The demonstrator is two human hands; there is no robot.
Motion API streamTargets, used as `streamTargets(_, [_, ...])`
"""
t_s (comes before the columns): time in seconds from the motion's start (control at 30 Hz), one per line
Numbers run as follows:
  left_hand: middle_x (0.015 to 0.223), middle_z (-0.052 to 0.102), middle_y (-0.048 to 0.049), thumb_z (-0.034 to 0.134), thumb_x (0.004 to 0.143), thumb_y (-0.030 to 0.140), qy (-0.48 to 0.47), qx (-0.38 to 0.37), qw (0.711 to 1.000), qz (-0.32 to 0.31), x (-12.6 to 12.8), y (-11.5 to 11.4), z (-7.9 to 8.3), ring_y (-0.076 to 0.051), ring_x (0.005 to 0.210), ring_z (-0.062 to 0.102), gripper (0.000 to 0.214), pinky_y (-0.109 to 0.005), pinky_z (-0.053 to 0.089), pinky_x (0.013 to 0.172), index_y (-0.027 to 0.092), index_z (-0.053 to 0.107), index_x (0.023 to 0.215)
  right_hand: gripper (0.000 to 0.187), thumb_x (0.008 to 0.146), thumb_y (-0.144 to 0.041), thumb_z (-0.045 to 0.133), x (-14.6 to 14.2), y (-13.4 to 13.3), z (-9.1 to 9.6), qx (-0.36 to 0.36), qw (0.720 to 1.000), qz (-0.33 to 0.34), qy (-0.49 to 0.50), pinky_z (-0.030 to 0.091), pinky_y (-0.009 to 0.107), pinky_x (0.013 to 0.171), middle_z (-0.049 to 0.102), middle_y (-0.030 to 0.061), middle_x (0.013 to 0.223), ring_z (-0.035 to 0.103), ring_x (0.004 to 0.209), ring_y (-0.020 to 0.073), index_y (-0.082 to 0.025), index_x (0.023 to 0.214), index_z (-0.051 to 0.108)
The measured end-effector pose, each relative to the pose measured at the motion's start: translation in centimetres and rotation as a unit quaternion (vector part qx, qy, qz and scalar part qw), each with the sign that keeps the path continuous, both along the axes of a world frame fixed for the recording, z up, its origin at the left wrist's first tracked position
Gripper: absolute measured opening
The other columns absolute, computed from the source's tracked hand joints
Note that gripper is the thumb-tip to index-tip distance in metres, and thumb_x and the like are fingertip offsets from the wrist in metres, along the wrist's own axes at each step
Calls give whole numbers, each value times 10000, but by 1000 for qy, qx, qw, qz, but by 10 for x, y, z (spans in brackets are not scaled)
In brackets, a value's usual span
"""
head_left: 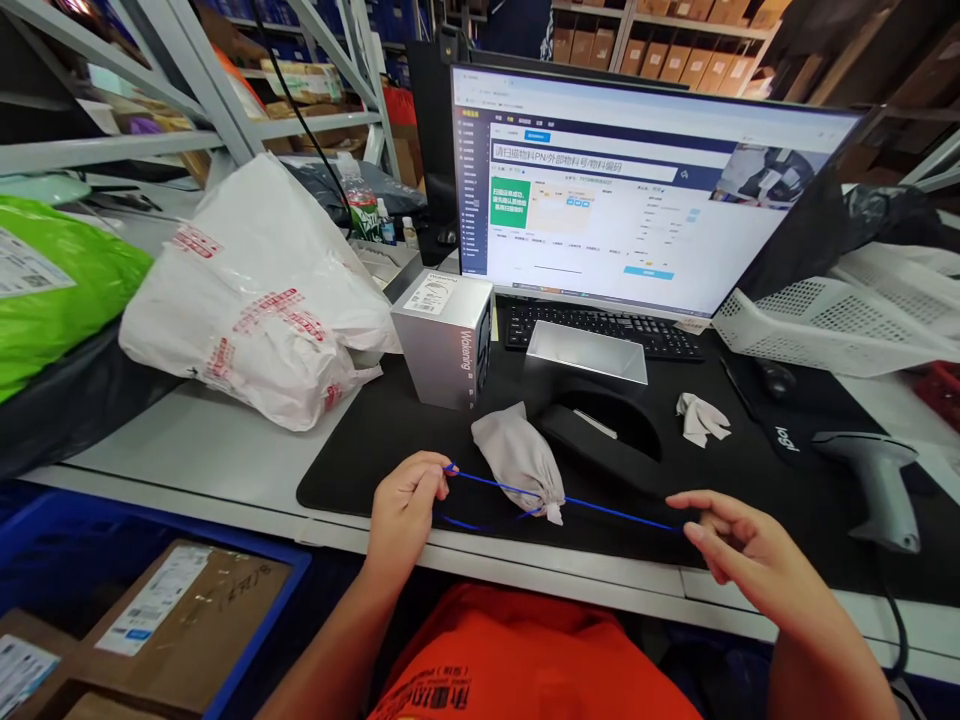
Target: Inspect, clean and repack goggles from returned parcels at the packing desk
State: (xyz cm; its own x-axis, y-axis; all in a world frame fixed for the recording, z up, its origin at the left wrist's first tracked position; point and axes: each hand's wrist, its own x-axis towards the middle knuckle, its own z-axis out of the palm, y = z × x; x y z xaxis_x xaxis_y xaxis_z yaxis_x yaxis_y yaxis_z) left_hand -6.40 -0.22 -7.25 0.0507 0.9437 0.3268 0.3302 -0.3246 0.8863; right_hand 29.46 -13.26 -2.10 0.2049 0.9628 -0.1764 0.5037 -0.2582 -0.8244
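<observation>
A small grey drawstring pouch [519, 458] lies on the black desk mat [360, 440], its neck gathered toward me. Its blue drawstring [622, 513] is stretched out to both sides. My left hand [409, 510] is closed in a pinch on the left end of the cord. My right hand [739, 555] pinches the right end between thumb and forefinger, with the other fingers spread. A grey cube-shaped box [444, 338] stands just behind the pouch.
A monitor [637, 190] and keyboard [600, 328] sit behind. At left lie a white plastic bag [262, 290] and a green parcel [52, 280]. A crumpled cloth [701, 418], a barcode scanner [877, 480] and a white mesh tray [825, 320] are at right. A blue crate of cartons [150, 620] is below left.
</observation>
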Motion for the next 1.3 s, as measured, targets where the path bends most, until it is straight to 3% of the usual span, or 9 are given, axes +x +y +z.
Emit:
streamTargets(0.13, [886, 708, -53, 477, 935, 198, -37, 44, 998, 19, 2, -13, 8, -184, 863, 681, 354, -309, 557, 766, 185, 635, 619, 500, 919, -630, 515, -7, -7, 0, 20, 994, -75, -82, 399, 267, 446, 528, -20, 481, 521, 448, 164, -203, 1043, 744])
streamTargets(0.3, [934, 717, -48, 517, 933, 127, -64, 219, 967, 118, 9, -24, 18, -179, 854, 666, 290, -331, 550, 734, 181, 688, 705, 453, 914, -620, 535, -15, -2, -5, 28, 975, -61, -210, 456, 274, 498, 557, -22, 437, 566, 424, 165, -244, 883, 786])
streamTargets(0.47, [1053, 723, -69, 560, 901, 108, 13, 315, 944, 99, 10, -20, 17, -169, 847, 659, 206, -340, 550, 774, 166, 730, 800, 447, 940, -614, 549, -16, -5, -22, 163, 930, -137, -301, 488, 265, 517, 726, -16, 624, 680, 498, 164, -245, 905, 799])
streamTargets(0.53, [1072, 725, -78, 544, 934, 143, -13, 256, 964, 72, 12, -17, 18, -190, 927, 667, 228, -344, 555, 820, 174, 767, 897, 445, 960, -598, 549, -18, -7, -27, 230, 904, -147, -330, 510, 259, 541, 782, -4, 756, 736, 601, 174, -231, 940, 800])
streamTargets(0.63, [1011, 728, -82, 542, 977, 250, -152, 56, 987, -11, 19, -12, 23, -165, 834, 666, 267, -285, 553, 715, 190, 799, 941, 356, 991, -490, 578, -23, -6, -30, 304, 863, -106, -390, 556, 264, 685, 808, 13, 946, 776, 801, 194, -207, 1023, 793])
streamTargets(0.77, [905, 722, -73, 703, 885, 384, -328, -150, 923, -136, 25, -8, 34, -58, 565, 547, 253, -179, 458, 526, 171, 809, 799, 265, 1004, -370, 595, -28, -5, -29, 331, 847, -105, -402, 558, 263, 718, 808, 13, 961, 779, 821, 188, -194, 1041, 789])
streamTargets(0.93, [830, 686, -39, 825, 780, 394, -417, -305, 826, -226, 23, -14, 48, 32, 461, 413, 266, -84, 389, 452, 136, 789, 733, 342, 914, -521, 665, -32, -5, -28, 229, 920, -226, -225, 529, 262, 529, 789, -1, 779, 738, 574, 179, -215, 988, 799])
streamTargets(1.07, [725, 636, -3, 840, 771, 314, -466, -353, 772, -251, 25, -17, 49, 41, 428, 380, 235, -49, 398, 420, 130, 747, 657, 401, 826, -567, 704, -34, -3, -30, 161, 943, -262, -129, 489, 261, 483, 701, -1, 587, 690, 527, 191, -189, 910, 804])
streamTargets(1.3, [668, 582, 34, 921, 651, 261, -513, -306, 785, -164, 27, -7, 49, 42, 426, 437, 289, -16, 418, 411, 116, 676, 599, 400, 822, -565, 638, -14, -6, -35, 139, 923, -277, -230, 456, 299, 605, 709, 28, 674, 634, 599, 191, -203, 857, 804])
